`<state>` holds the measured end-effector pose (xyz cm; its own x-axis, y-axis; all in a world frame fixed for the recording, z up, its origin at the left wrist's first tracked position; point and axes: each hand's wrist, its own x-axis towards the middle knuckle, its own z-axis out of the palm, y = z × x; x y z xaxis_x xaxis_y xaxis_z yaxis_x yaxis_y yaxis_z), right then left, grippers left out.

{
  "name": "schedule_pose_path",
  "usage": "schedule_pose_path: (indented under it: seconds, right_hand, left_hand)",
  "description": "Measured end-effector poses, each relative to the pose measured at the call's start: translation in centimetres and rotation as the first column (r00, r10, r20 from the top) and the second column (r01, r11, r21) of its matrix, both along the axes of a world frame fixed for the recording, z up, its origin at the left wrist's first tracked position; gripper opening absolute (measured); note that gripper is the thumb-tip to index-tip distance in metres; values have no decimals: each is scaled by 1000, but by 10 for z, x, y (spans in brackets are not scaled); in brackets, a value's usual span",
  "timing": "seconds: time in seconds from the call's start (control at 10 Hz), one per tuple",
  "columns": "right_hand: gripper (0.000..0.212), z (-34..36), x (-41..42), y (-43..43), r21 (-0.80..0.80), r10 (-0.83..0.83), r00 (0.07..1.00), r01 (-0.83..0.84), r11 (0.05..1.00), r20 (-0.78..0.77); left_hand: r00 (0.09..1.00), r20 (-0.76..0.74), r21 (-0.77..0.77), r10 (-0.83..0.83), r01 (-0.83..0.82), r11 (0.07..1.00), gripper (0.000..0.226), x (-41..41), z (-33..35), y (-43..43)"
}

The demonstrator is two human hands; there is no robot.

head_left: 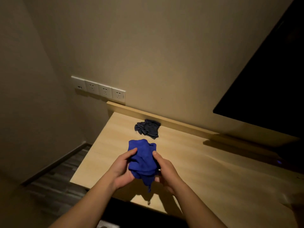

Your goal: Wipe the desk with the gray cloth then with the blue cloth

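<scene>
**Blue cloth's in hand, looks like you're on the second pass**

So you've got the crumpled, deep-blue terry cloth [142, 159] bunched up between both hands, held up off the pale wood-grain desk top [205, 171] near its left front corner. Your left hand [123, 168] is curled round the cloth's left side with the thumb pressed into the fabric, and your right hand [164, 171] is clamped on the right side the same way, thumb on top. A loose tail of the cloth dangles down between your wrists and throws a shadow on the front edge.

The wadded dark gray cloth [148, 128] is sitting on its own further back, just beside the raised wooden lip [164, 120] along the wall, well apart from your hands. Nobody's touching it. Going by that, I'd guess the gray wipe is done and parked, and you're getting the blue one sorted for its turn.

Next move, I reckon: fold or flatten that bundle into a pad so you get a decent flat face, drop it onto the wood, then sweep with one palm on top. Most of the bare surface runs off to your right, so that's where the strokes need to go. Watch the gray wad at the back, you'll probably have to wipe round it or shift it. The row of white wall sockets [98, 88] sits above the far left corner, clear of the top.
</scene>
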<state>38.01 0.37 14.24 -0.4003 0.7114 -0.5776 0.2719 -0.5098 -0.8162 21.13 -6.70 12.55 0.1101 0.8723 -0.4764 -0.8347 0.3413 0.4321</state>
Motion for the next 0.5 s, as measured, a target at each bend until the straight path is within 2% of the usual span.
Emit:
schedule_pose_path:
  seconds: [0.1, 0.2, 0.3, 0.4, 0.5]
  right_hand:
    - [27, -20, -46, 16, -87, -90, 982, 77, 993, -165]
    - [15, -36, -105, 42, 57, -138, 990, 140, 988, -39]
    - [11, -47, -158, 79, 153, -224, 974, 219, 964, 15]
    - [20, -52, -200, 123, 191, -253, 966, 239, 952, 55]
    - [50, -61, -223, 159, 258, -171, 937, 91, 962, 305]
  left_hand:
    - [997, -67, -27, -44, 42, 999, 49, -53, -8, 22]
    - [962, -252, -102, -103, 79, 992, 44, -117, -22, 55]
    - [849, -493, -112, -191, 157, 981, 36, -172, -28, 97]
    - [770, -614, -108, -171, 132, 985, 34, -216, -38, 144]
    - [582, -784, -223, -217, 61, 973, 51, -244, -49, 179]
